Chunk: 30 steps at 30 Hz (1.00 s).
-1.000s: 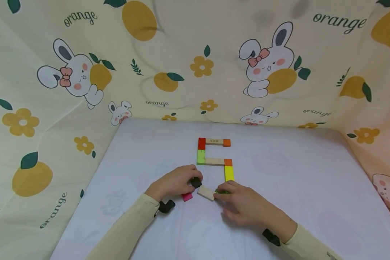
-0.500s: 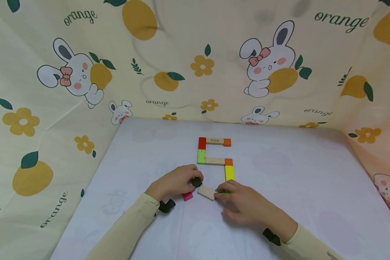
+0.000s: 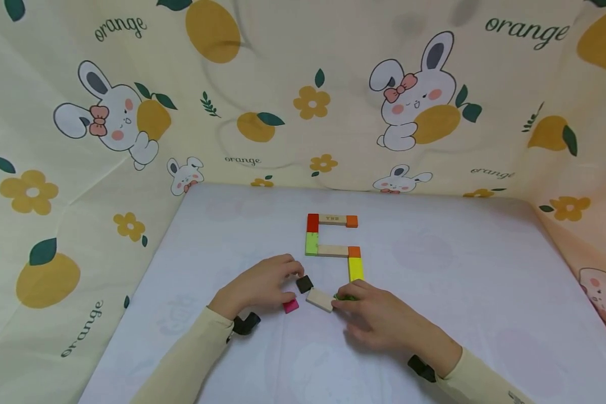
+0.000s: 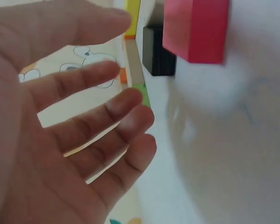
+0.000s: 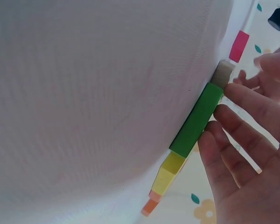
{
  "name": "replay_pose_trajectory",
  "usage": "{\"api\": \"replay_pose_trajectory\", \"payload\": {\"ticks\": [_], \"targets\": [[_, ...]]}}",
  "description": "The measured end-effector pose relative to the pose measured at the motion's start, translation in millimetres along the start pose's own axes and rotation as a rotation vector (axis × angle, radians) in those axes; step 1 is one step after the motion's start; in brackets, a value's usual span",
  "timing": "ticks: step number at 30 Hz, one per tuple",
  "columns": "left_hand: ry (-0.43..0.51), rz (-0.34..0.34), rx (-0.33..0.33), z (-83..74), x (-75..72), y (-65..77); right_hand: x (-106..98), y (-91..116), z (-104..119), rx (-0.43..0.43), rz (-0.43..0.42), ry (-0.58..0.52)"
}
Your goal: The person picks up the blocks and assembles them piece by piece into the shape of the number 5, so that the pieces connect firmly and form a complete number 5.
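Note:
My left hand (image 3: 260, 286) hovers just left of a black block (image 3: 304, 284), its fingers spread and holding nothing in the left wrist view. A pink block (image 4: 200, 32) lies nearest its thumb, with the black block behind. My right hand (image 3: 379, 314) rests its fingertips on a green block (image 5: 196, 120), which it mostly covers in the head view; the thumb is not round it. A pale wooden block (image 3: 320, 299) lies slanted between the black block and the right fingertips. A yellow block (image 3: 356, 269) adjoins the green one's far end.
Beyond the hands, a line of flat blocks bends on the white tabletop (image 3: 459, 269): orange (image 3: 354, 252), wooden (image 3: 333, 251), light green (image 3: 311, 243), red (image 3: 313, 223), wooden (image 3: 332, 219) and orange (image 3: 352, 221). A printed cloth (image 3: 283, 67) rises behind.
My left hand has let go of the black block and drawn back to the left, its fingers opening. The black block stays where it was. My right hand has not visibly moved.

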<state>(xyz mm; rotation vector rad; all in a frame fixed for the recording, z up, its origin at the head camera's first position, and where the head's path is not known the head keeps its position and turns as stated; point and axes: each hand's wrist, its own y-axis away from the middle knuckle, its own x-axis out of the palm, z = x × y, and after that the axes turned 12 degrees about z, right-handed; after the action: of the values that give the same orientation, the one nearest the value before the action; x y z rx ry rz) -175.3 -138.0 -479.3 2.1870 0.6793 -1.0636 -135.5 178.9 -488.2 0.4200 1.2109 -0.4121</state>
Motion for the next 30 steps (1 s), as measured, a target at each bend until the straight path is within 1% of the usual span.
{"api": "replay_pose_trajectory", "payload": {"ticks": [3,5,7,9,14,19,21,25,30], "targets": [[-0.001,0.013,-0.011,1.9,3.6,11.9,0,-1,1,-0.002,0.002,0.000],[0.016,0.028,-0.019,2.2,6.5,18.2,0,-1,1,0.003,0.009,0.004],[0.031,0.037,-0.023,2.2,9.6,22.6,0,-1,1,0.007,0.013,0.007],[0.047,0.033,-0.008,2.2,12.5,25.1,-1,-1,1,0.009,0.016,0.010],[0.054,0.015,0.038,4.6,19.7,25.5,-1,-1,2,0.006,0.019,0.002],[0.042,0.009,0.048,5.9,21.4,23.9,-1,-1,2,0.003,0.014,-0.007],[0.044,0.010,0.049,5.7,20.2,23.9,0,-1,2,0.002,0.011,-0.007],[0.038,0.018,0.031,6.2,16.6,23.5,0,-1,1,0.011,0.027,-0.014],[0.027,-0.003,0.011,8.5,5.5,18.7,0,-1,1,0.018,0.036,-0.018]]}}
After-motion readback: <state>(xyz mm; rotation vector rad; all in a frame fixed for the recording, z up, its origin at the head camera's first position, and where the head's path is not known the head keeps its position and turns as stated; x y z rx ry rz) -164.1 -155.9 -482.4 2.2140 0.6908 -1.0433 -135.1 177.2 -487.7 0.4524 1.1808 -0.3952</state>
